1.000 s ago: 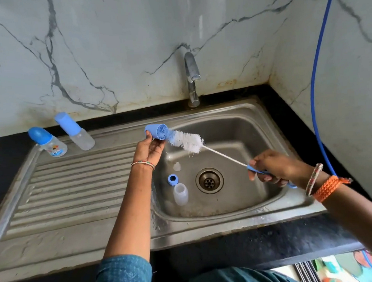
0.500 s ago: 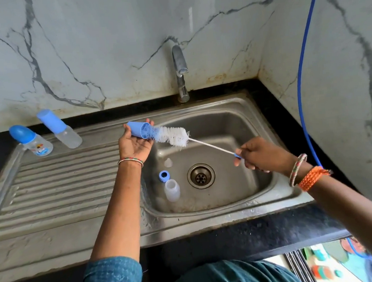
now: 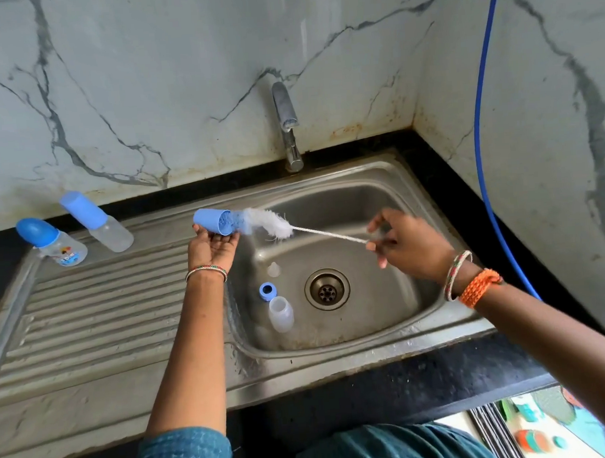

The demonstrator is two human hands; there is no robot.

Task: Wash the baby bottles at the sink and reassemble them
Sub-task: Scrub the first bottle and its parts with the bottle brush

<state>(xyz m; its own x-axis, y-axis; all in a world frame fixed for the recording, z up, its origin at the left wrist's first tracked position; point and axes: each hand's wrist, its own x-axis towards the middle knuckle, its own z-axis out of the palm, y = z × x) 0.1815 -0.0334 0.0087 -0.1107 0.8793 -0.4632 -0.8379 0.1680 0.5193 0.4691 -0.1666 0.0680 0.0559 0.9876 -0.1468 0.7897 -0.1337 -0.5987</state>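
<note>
My left hand [image 3: 213, 249] grips blue bottle cap [image 3: 213, 225] over sink's [image 3: 390, 188] left basin edge; right hand [image 3: 406, 245] pinches bottle brush [image 3: 270, 225] wire, bristles at cap mouth. Open bottle [image 3: 280, 314], blue ring [image 3: 267, 290], clear nipple [image 3: 273, 269] lie in basin's left side.

Pushed the white brush [image 3: 269, 225] deeper into the blue cap [image 3: 213, 224], bristles now partly inside. Slid the right hand [image 3: 406, 243] up from the blue handle onto the thin wire stem. Turned the cap in the left hand [image 3: 212, 250], mouth facing the brush.
</note>
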